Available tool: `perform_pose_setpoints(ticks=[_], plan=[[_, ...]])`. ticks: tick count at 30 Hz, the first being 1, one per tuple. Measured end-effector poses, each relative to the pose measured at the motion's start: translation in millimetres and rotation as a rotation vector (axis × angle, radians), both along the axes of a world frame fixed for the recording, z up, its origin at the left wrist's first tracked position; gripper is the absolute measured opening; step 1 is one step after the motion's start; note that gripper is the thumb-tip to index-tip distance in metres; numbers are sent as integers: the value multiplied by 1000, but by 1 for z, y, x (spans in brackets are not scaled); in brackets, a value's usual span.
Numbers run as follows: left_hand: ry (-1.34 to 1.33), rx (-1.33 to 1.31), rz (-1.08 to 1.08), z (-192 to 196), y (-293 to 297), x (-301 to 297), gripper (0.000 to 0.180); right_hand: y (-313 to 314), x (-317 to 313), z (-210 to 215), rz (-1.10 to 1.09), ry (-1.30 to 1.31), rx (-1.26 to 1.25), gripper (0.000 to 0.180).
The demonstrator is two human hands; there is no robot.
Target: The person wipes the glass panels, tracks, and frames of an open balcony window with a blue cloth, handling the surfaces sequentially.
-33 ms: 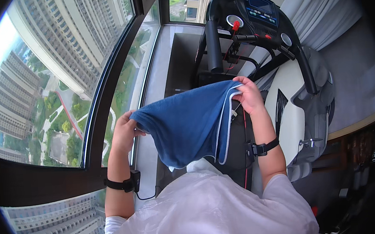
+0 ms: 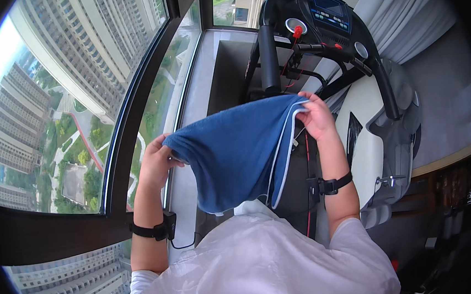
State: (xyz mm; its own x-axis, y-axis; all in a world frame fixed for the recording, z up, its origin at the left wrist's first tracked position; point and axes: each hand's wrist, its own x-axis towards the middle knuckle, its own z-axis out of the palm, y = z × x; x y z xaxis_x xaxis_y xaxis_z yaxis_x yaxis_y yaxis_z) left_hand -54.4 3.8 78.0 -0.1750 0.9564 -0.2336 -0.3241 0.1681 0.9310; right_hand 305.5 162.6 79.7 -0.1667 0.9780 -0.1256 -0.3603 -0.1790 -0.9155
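A blue towel (image 2: 233,155) with white edging hangs folded between my two hands, its upper edge pulled across at a slant. My left hand (image 2: 157,157) is closed on its left corner, fingers bunching the cloth. Higher up on the right, my right hand (image 2: 318,119) pinches the other corner, where the white-edged layers meet. The lower edge of the towel dangles just in front of my white shirt (image 2: 255,261). Folds of the cloth partly hide my fingertips.
Ahead stands a treadmill (image 2: 323,27) with a black handlebar and console. To its right is a white and grey machine (image 2: 364,131), with a pale curtain (image 2: 402,18) behind. Dark-framed windows (image 2: 129,127) and a light ledge (image 2: 196,100) run along the left.
My right hand has shifted slightly right and up with its corner. My left hand has risen a little, and the towel's hanging folds have swung slightly.
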Motion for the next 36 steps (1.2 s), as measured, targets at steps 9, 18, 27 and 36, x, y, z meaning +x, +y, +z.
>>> perform_pose_setpoints(ticks=[9,18,27,36], plan=[[-175,300,-113,36,199,38,28,167,12,39,-260,62,264,20],[444,265,-265,-63,248,184,85,79,-45,-68,-36,-658,542,64],[603,255,-267,-64,386,176,97,187,-65,-44,17,-868,407,71],[576,96,-269,-47,488,178,105,303,-65,-49,-70,-823,407,83]])
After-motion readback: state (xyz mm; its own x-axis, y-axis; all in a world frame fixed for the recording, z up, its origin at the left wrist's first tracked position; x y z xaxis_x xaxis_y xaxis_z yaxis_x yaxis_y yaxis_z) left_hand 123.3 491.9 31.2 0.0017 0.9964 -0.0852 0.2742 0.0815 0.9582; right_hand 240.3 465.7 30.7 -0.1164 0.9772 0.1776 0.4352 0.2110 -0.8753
